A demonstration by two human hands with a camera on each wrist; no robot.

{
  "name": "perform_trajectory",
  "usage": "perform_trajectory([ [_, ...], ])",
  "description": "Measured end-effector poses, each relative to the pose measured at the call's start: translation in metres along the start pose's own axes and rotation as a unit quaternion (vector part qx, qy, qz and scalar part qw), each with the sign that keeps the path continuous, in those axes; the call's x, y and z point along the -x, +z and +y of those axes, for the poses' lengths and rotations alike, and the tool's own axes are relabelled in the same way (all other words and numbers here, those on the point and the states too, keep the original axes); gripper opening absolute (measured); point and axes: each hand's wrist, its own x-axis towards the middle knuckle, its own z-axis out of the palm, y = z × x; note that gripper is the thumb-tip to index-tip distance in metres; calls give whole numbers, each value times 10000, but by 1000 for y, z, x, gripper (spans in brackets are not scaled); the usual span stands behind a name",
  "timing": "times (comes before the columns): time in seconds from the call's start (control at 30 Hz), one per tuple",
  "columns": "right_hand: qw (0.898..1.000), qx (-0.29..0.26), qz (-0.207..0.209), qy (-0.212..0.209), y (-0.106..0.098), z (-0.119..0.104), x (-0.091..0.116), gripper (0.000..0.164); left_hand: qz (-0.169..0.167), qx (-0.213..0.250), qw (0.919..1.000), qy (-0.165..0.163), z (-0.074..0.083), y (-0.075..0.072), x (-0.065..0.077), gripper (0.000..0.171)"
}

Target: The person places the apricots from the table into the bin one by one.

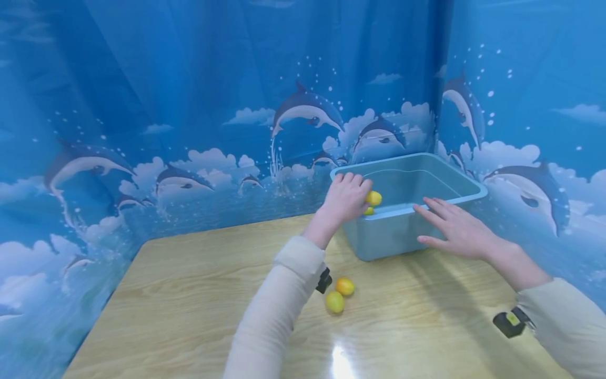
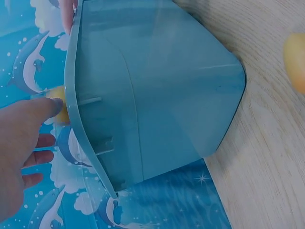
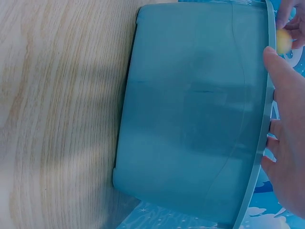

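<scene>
Over the near-left corner of a blue-grey plastic tub (image 1: 393,237), my left hand (image 1: 347,196) pinches a small oval yellow fruit (image 1: 374,198). A second patch of yellow (image 1: 368,210) shows just below it, partly covered by the fingers. In the left wrist view the thumb lies against the fruit (image 2: 62,106) behind the rim, with the other fingers spread apart. My right hand (image 1: 454,229) has its fingers extended over the tub's near rim, the thumb apart from them. The right wrist view shows that thumb (image 3: 276,64) right at the rim.
Two yellow-orange fruits (image 1: 344,286) lie side by side on the wooden table (image 1: 213,295), in front of the tub and close to my left forearm. Blue curtains (image 1: 213,79) printed with dolphins hang behind the table and along its right side.
</scene>
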Motion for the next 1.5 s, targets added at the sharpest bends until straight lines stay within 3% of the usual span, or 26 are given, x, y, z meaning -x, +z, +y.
perform_trajectory([
  [0.13,10000,-12,30,-2,1,0,0,75,0,-157,9998,74,1,-2,3,43],
  [0.3,10000,-66,57,18,0,-1,2,75,222,0,9997,112,-1,-3,13,37],
  [0.47,9999,-98,-7,41,0,0,1,75,389,-23,9990,209,-5,-1,29,31],
  [0.73,9999,-101,-71,65,-1,1,1,76,309,-162,9988,346,-13,5,54,31],
  [1.1,9999,-113,-69,46,0,2,1,76,716,-52,9952,668,-22,34,86,25],
  [1.5,9998,-169,-56,31,-1,1,1,75,545,-424,9914,1114,-14,62,113,33],
])
